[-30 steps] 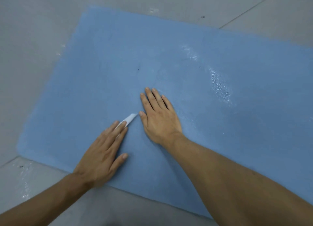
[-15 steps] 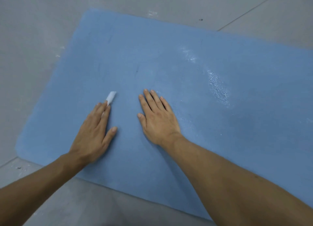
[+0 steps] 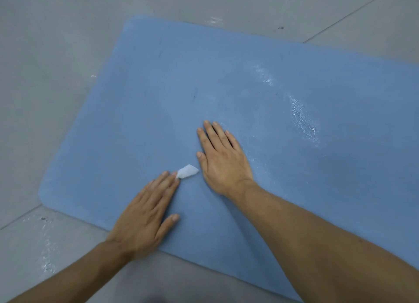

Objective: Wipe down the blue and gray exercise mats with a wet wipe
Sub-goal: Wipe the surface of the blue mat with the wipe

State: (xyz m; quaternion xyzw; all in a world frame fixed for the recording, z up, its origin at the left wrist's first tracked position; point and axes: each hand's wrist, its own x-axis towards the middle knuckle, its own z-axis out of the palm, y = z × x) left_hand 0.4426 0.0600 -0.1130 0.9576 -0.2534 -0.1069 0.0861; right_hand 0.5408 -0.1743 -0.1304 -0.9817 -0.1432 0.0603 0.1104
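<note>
Left hand (image 3: 147, 214): laid flat at the near edge of the mat (image 3: 158, 121), fingers straight and together, nothing gripped. The wipe (image 3: 187, 171), a small folded white piece, is pinned under the fingertips with its free end just beside the right thumb, so that it can be pushed across the surface, it is judged. Right hand (image 3: 223, 159): spread flat on the mat just beyond, nothing held, probably placed to take weight and keep the mat from sliding. Farther right, wet streaks (image 3: 303, 118) are seen on the blue surface, floor (image 3: 56, 53) lies beyond, and no gray mat is shown.
</note>
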